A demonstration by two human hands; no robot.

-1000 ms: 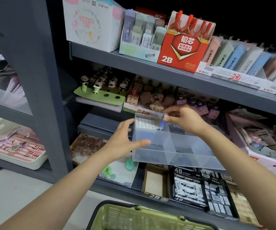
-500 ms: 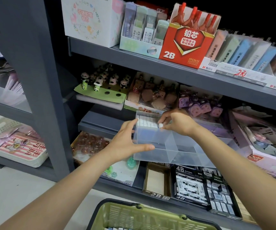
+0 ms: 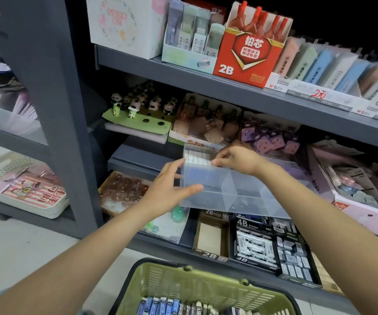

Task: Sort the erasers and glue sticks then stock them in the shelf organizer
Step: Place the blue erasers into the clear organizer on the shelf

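A clear plastic shelf organizer (image 3: 247,196) with several compartments sits on the middle shelf's front. White erasers (image 3: 195,156) stand in a row in its back-left compartment. My left hand (image 3: 167,192) grips the organizer's front-left corner, thumb along the front wall. My right hand (image 3: 235,159) reaches over that compartment, its curled fingertips pinching an eraser at the right end of the row. Below, a green basket (image 3: 156,283) holds several erasers in blue and white sleeves (image 3: 172,306).
A grey shelf upright (image 3: 54,105) stands at left. The top shelf carries a red 2B lead box (image 3: 247,57) and pastel packs. Panda erasers (image 3: 138,105) and character erasers sit behind the organizer. Black 4B eraser boxes (image 3: 256,244) lie below it.
My right hand, which held a blue-ended eraser above the back-left compartment, has lowered it into the row. My left hand has stayed on the organizer's corner.
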